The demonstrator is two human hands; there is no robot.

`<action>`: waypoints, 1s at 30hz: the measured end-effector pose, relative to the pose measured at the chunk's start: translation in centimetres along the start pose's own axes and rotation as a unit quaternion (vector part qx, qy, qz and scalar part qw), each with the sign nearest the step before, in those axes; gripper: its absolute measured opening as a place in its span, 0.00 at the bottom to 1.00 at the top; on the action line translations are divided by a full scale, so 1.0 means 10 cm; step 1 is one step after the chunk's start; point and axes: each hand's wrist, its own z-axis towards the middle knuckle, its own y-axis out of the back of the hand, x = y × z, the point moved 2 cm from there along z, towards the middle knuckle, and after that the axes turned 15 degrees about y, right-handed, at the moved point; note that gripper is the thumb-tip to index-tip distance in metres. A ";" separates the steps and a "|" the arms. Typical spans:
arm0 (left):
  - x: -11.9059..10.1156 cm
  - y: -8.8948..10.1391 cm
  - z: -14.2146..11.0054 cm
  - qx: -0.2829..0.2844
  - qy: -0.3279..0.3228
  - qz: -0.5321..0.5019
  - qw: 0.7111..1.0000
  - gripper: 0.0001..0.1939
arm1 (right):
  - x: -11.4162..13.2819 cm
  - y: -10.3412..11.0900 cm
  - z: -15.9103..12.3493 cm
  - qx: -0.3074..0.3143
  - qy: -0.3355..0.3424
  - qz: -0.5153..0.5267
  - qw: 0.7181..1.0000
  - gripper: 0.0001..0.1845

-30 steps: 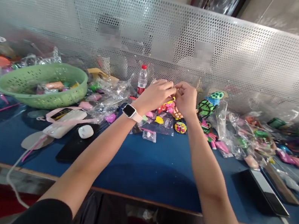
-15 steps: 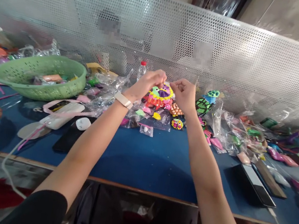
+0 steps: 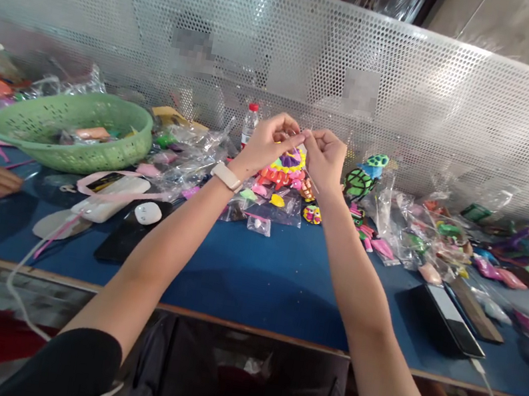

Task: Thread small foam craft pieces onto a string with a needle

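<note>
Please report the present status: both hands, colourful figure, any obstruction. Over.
Left hand, right hand: fingertips close together, anything pinched too small to tell. Colourful figure: partly hidden behind them. Small clear bag on table, nearer than figure.

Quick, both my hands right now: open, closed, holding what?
Bare left hand: curled inward; whether it holds anything can't be told.
Bare right hand: curled inward; whether it holds anything can't be told.

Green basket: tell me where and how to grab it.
The green basket is probably best gripped by its near rim, from the front of the blue table, thumb inside, fingers outside: it sits open side up, that rim raised and exposed.
</note>
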 end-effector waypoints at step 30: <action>-0.05 -0.17 -0.13 -0.107 0.018 0.014 0.994 0.27 | -0.02 0.06 -0.01 -0.054 0.040 -0.045 0.997 0.27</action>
